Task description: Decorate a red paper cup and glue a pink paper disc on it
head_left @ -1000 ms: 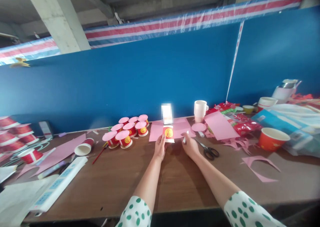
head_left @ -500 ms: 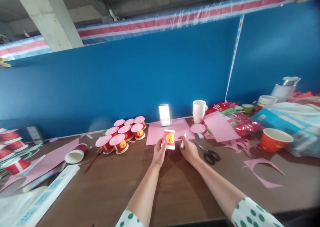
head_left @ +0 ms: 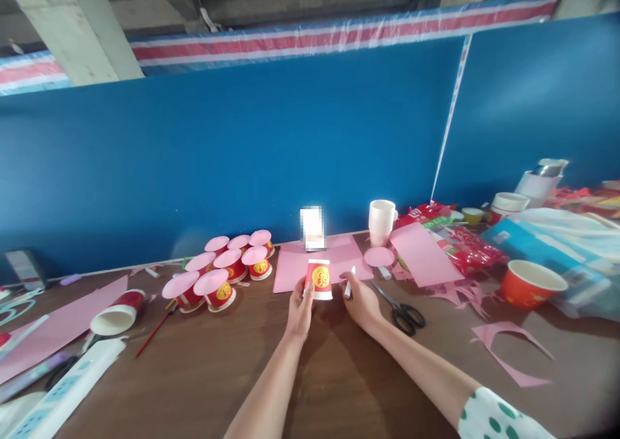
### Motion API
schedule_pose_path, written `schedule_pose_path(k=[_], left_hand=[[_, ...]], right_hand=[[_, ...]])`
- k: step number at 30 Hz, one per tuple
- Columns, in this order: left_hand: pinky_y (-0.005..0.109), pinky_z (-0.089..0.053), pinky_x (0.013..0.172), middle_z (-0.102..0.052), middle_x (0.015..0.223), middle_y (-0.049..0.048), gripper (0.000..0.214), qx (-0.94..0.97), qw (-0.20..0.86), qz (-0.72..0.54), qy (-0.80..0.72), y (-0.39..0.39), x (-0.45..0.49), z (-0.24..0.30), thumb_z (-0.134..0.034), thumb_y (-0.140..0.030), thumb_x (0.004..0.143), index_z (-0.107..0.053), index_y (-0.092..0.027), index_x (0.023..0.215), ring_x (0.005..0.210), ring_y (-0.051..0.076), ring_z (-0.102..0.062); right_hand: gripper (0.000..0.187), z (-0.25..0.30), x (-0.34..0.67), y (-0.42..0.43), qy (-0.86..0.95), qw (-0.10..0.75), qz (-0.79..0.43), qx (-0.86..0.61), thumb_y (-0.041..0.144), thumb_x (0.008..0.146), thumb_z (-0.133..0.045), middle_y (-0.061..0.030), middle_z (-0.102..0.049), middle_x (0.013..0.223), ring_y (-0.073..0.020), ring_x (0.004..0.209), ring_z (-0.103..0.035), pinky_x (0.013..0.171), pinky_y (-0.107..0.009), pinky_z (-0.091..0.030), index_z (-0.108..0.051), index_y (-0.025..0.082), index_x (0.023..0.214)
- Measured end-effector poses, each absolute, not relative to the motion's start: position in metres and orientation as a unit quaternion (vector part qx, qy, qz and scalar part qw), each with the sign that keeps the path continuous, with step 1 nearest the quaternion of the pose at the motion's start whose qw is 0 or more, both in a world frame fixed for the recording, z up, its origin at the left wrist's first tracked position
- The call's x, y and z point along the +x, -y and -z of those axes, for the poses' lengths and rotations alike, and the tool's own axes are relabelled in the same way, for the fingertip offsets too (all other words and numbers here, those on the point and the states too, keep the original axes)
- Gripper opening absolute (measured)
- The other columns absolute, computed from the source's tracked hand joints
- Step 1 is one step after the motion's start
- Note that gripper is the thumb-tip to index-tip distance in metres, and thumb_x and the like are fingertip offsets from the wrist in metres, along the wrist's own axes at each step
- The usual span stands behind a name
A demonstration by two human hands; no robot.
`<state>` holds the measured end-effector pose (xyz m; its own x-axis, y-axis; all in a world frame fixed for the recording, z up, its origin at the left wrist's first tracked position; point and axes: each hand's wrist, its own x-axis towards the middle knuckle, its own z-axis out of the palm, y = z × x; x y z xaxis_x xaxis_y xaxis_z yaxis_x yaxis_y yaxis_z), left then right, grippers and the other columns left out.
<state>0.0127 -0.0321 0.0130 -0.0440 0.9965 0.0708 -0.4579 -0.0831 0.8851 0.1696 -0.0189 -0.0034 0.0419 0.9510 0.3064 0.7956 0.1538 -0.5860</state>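
Observation:
Upside down in the grip of my left hand [head_left: 301, 306] is a red paper cup [head_left: 320, 280] with a yellow round emblem. My right hand [head_left: 362, 300] is closed around a white, stick-shaped item [head_left: 349, 286] with a pale tip, probably a glue stick or pen; its kind is not clear. A pink paper sheet [head_left: 285, 271] lies just behind both hands. Black-handled scissors [head_left: 403, 311] rest by my right wrist. Behind them is a pink paper disc [head_left: 379, 256]. To the left stand several upturned red cups [head_left: 221, 295] topped with pink discs.
White stacked cups [head_left: 382, 223] stand near the blue partition [head_left: 242, 148]. At right are an orange paper cup [head_left: 530, 285], red packets [head_left: 472, 248] and pink scraps [head_left: 516, 355]. A power strip [head_left: 72, 384], a tipped cup [head_left: 119, 313] and a red brush [head_left: 154, 332] lie at left.
The view has turned slightly, so the table items appear shifted left and lower. Both hands keep their hold, the cup in the left and the white item in the right.

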Motion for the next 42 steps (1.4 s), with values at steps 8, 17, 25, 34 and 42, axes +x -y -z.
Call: schedule_pose_path(k=[8, 17, 25, 34, 42], left_hand=[[0.034, -0.052, 0.075, -0.066, 0.098, 0.0112, 0.047, 0.255, 0.621, -0.669, -0.318, 0.025, 0.006, -0.014, -0.058, -0.052, 0.074, -0.059, -0.015, 0.102, 0.088, 0.022, -0.063], [0.038, -0.050, 0.082, -0.068, 0.092, 0.0119, 0.049, 0.275, 0.638, -0.652, -0.305, 0.024, 0.008, -0.022, -0.051, -0.055, 0.077, -0.063, -0.012, 0.098, 0.090, 0.024, -0.064], [0.037, -0.048, 0.084, -0.068, 0.098, 0.0113, 0.048, 0.269, 0.651, -0.634, -0.321, 0.025, 0.012, -0.017, -0.051, -0.052, 0.078, -0.060, -0.014, 0.105, 0.095, 0.025, -0.062], [0.036, -0.048, 0.084, -0.066, 0.103, 0.0106, 0.039, 0.333, 0.635, -0.626, -0.307, 0.035, 0.019, -0.022, -0.054, -0.046, 0.080, -0.062, -0.014, 0.101, 0.098, 0.024, -0.060], [0.034, -0.049, 0.081, -0.066, 0.102, 0.0061, 0.030, 0.375, 0.620, -0.615, -0.310, 0.038, 0.021, -0.028, -0.062, -0.031, 0.078, -0.058, -0.019, 0.105, 0.091, 0.019, -0.062]], right_hand=[[0.025, -0.011, 0.162, 0.025, 0.686, 0.401, -0.127, -0.594, 0.024, 0.085, -0.042, -0.0041, -0.067, 0.095, -0.0177, 0.083, -0.064, 0.063, -0.023, -0.043, -0.048, 0.023, 0.110], [0.029, -0.020, 0.148, 0.041, 0.760, 0.444, -0.148, -0.451, 0.019, 0.082, -0.047, -0.0054, -0.062, 0.107, -0.0185, 0.100, -0.058, 0.086, -0.030, -0.045, -0.048, 0.024, 0.111], [0.028, -0.015, 0.152, 0.034, 0.733, 0.447, -0.200, -0.473, 0.017, 0.082, -0.046, -0.0052, -0.063, 0.102, -0.0187, 0.094, -0.060, 0.082, -0.029, -0.047, -0.048, 0.023, 0.109], [0.024, -0.017, 0.156, 0.036, 0.717, 0.469, -0.192, -0.479, 0.021, 0.084, -0.046, -0.0054, -0.064, 0.098, -0.0188, 0.089, -0.061, 0.077, -0.027, -0.047, -0.051, 0.022, 0.108], [0.026, -0.020, 0.162, 0.036, 0.706, 0.518, -0.130, -0.465, 0.019, 0.083, -0.044, -0.0051, -0.064, 0.098, -0.0186, 0.087, -0.061, 0.075, -0.027, -0.047, -0.053, 0.021, 0.108]])
